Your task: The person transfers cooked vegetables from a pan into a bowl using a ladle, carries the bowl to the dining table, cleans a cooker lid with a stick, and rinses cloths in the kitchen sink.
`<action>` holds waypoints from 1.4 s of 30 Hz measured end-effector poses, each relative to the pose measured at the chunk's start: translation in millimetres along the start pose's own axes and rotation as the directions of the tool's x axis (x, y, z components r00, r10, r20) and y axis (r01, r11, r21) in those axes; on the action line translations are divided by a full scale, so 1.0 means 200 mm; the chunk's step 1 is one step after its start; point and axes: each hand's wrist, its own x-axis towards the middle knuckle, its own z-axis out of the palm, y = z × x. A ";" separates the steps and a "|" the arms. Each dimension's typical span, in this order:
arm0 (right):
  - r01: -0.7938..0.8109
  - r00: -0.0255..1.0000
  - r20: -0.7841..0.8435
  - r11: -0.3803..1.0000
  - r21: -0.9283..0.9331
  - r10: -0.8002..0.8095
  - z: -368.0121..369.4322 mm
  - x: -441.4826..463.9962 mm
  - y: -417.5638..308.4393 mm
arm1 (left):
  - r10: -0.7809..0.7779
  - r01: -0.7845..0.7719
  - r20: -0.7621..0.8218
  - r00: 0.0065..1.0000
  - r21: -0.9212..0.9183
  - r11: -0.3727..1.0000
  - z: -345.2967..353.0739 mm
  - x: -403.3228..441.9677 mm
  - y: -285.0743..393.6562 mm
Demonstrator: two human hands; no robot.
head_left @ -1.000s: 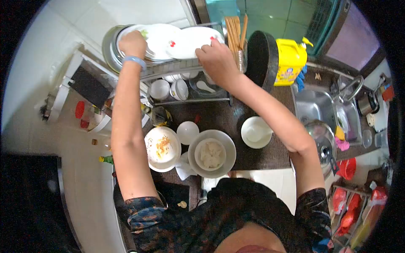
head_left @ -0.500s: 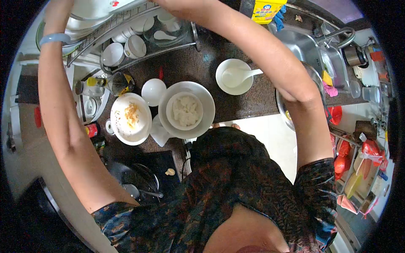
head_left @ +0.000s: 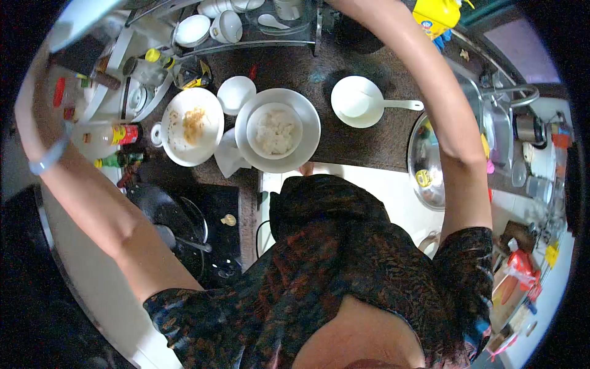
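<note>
Left hand at upper-left border; right hand beyond the top edge.
The left hand (head_left: 32,92), blurred, is located near the lower end of a pale, smooth, flat object (head_left: 83,23) cut off by the upper-left border; finger opening and grip cannot be determined. The right hand is outside the view; its opening and any held item cannot be determined. Between the arms, the dark brown tabletop (head_left: 341,142) carries a white round bowl with brown residue (head_left: 213,123), a large pale round bowl (head_left: 311,132) containing a smaller white bowl of white food, and a white spoon (head_left: 402,104) resting in another white bowl (head_left: 353,84).
</note>
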 end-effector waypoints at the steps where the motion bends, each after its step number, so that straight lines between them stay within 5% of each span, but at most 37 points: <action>1: 0.021 1.000 0.004 1.000 0.015 -0.021 -0.11 -0.07 -0.06 | -0.154 0.153 0.023 0.988 -0.325 0.933 0.00 -0.21 -0.01; 3: -0.148 0.948 0.273 0.986 -0.078 0.164 -0.27 -0.32 -0.10 | -0.165 0.213 0.136 0.977 -0.535 0.817 -0.06 -0.61 0.09; 4: -0.140 0.949 0.273 0.987 -0.081 0.157 -0.34 -0.45 -0.07 | -0.379 0.382 0.148 0.914 -0.634 0.673 -0.07 -0.86 0.35; 8: -0.245 0.811 0.474 0.936 -0.254 0.341 -0.52 -1.04 0.09 | -0.508 0.595 0.425 0.749 -0.769 0.233 0.02 -1.56 0.71; 9: -0.255 0.783 0.500 0.925 -0.282 0.369 -0.52 -1.15 0.14 | -0.486 0.583 0.395 0.779 -0.741 0.332 0.01 -1.69 0.83; 11: -0.397 0.452 0.735 0.851 -0.342 0.506 -0.56 -1.30 0.20 | -0.522 0.653 0.505 0.688 -0.744 0.141 0.08 -1.97 0.98; 12: -0.501 0.343 0.779 0.804 -0.322 0.526 -0.56 -1.32 0.22 | -0.585 0.659 0.452 0.674 -0.725 0.199 0.08 -2.07 1.09; 13: -0.590 0.225 0.819 0.743 -0.316 0.527 -0.55 -1.33 0.24 | -0.608 0.617 0.468 0.641 -0.785 0.046 0.10 -2.18 1.18; 15: -0.593 0.199 0.857 0.755 -0.281 0.475 -0.51 -1.38 0.28 | -0.643 0.607 0.446 0.623 -0.794 0.036 0.13 -2.41 1.29; 17: -0.676 0.056 0.895 0.677 -0.291 0.441 -0.47 -1.43 0.32 | -0.689 0.629 0.407 0.600 -0.771 0.093 0.09 -2.57 1.38; 22: -0.571 0.150 0.902 0.780 -0.256 0.405 -0.45 -1.31 0.26 | -0.836 0.685 0.365 0.409 -0.728 0.017 -0.13 -2.85 1.55; 23: -0.480 0.274 0.897 0.858 -0.185 0.347 -0.47 -1.30 0.27 | -0.850 0.685 0.353 0.391 -0.729 0.012 -0.18 -2.91 1.57; 25: -0.030 0.649 0.751 0.991 -0.131 0.119 -0.47 -1.32 0.31 | -0.883 0.724 0.395 0.255 -0.683 -0.097 -0.27 -2.99 1.61; 27: 0.003 0.712 0.689 0.981 -0.196 0.135 -0.57 -1.21 0.10 | -0.904 0.742 0.380 0.196 -0.660 -0.116 -0.25 -3.19 1.63; 28: -0.149 0.656 0.702 0.960 -0.239 0.277 -0.58 -1.19 0.03 | -0.924 0.778 0.316 0.216 -0.627 -0.033 -0.29 -3.23 1.66; 29: 0.031 0.724 0.673 0.967 -0.253 0.152 -0.54 -1.26 0.09 | -0.889 0.782 0.437 0.136 -0.599 -0.174 -0.33 -3.27 1.66; 30: 0.038 0.657 0.717 0.940 -0.338 0.231 -0.52 -1.30 0.12 | -0.855 0.837 0.518 0.024 -0.478 -0.266 -0.45 -3.26 1.67; 31: 0.061 0.673 0.699 0.924 -0.377 0.241 -0.52 -1.32 0.14 | -0.902 0.746 0.399 0.166 -0.649 -0.150 -0.37 -3.39 1.68; 32: 0.027 0.816 0.563 0.964 -0.266 0.133 -0.48 -1.39 0.22 | -0.927 0.696 0.331 0.180 -0.708 -0.118 -0.34 -3.49 1.69; 33: -0.106 0.729 0.555 0.868 -0.485 0.400 -0.58 -1.25 -0.05 | -0.901 0.679 0.410 0.139 -0.702 -0.214 -0.38 -3.55 1.68; 34: -0.186 0.779 0.472 0.871 -0.454 0.412 -0.59 -1.22 -0.12 | -0.903 0.668 0.416 0.104 -0.702 -0.247 -0.42 -3.61 1.69; 36: -0.155 0.929 0.327 0.985 -0.077 0.172 -0.53 -1.32 0.07 | -0.913 0.651 0.403 0.062 -0.710 -0.269 -0.50 -3.77 1.69; 37: -0.275 0.914 0.336 0.956 0.102 0.227 -0.48 -1.34 0.10 | -0.929 0.622 0.367 0.039 -0.737 -0.265 -0.53 -3.87 1.69; 39: -0.789 0.529 0.725 0.569 0.229 0.441 -0.47 -1.35 0.10 | -0.946 0.591 0.324 -0.003 -0.762 -0.263 -0.58 -4.09 1.71; 40: -0.783 0.535 0.731 0.573 0.241 0.424 -0.44 -1.36 0.04 | -0.959 0.549 0.272 -0.084 -0.790 -0.272 -0.60 -4.19 1.71; 42: -0.901 0.413 0.792 0.078 0.426 0.449 -0.51 -1.31 -0.35 | -0.945 0.464 0.239 -0.224 -0.826 -0.319 -0.68 -4.42 1.70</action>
